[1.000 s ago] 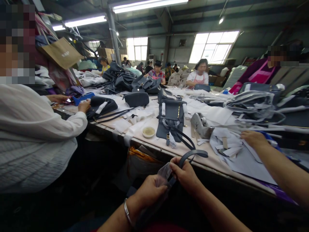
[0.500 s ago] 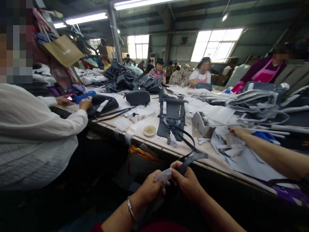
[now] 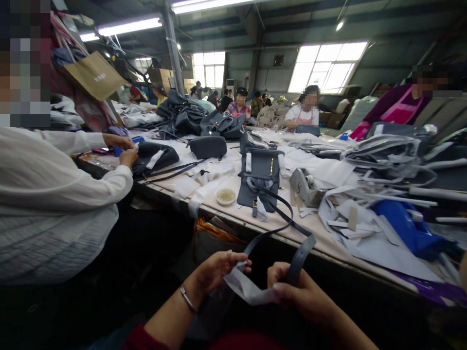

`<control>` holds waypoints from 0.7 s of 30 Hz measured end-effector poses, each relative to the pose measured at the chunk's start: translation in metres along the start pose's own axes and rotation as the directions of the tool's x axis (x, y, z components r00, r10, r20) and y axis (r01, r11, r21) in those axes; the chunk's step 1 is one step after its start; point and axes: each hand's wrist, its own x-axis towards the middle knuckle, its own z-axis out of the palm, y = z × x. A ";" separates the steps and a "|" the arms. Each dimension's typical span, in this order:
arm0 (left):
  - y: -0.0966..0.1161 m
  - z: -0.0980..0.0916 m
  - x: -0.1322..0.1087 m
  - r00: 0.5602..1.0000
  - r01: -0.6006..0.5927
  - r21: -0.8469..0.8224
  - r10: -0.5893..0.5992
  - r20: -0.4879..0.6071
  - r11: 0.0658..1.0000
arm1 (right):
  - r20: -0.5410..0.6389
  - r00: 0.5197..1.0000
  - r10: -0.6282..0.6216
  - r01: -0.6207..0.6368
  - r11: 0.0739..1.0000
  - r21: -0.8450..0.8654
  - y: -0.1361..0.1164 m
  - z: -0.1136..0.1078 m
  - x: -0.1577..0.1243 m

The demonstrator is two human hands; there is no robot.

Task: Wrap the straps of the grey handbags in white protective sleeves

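Note:
A thin translucent white wrapping strip [image 3: 251, 290] spans the gap between my hands, below the table edge. My left hand [image 3: 222, 272] has the strip's left end at its fingers, which are fairly straight; a dark strap passes behind the fingertips. My right hand [image 3: 302, 294] is closed on the strip's other end and on the curled end of the dark blue-grey strap [image 3: 299, 257]. This strap runs up to a dark blue-grey bag [image 3: 257, 167] with a gold zip and buckle, lying on the table. White wrapping covers parts of the bag.
A grey tape dispenser [image 3: 308, 188], a small round dish [image 3: 225, 196] and paper scraps [image 3: 353, 228] lie on the table [image 3: 219, 214]. A blue dispenser [image 3: 404, 228] is at right. A co-worker in white [image 3: 73, 194] handles a bag [image 3: 156, 158] at left. More bags [image 3: 186, 116] are piled behind.
My hands have moved apart, drawing the white strip out between them. A co-worker's arm at right has withdrawn, uncovering the blue dispenser. The left co-worker's far hand has moved towards their bag.

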 end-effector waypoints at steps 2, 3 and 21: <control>0.003 -0.006 0.008 0.986 0.033 0.186 -0.001 -0.168 0.982 | 0.125 0.989 0.078 -0.086 0.994 0.063 0.003 -0.006 -0.006; 0.004 -0.008 0.013 0.972 0.052 0.297 0.020 -0.236 0.953 | 0.180 0.978 0.109 -0.127 0.988 0.089 0.005 -0.008 -0.008; 0.020 0.035 0.013 0.988 -0.137 0.779 0.139 0.065 0.612 | -0.439 0.896 0.060 -0.183 0.953 -0.243 0.016 -0.002 0.041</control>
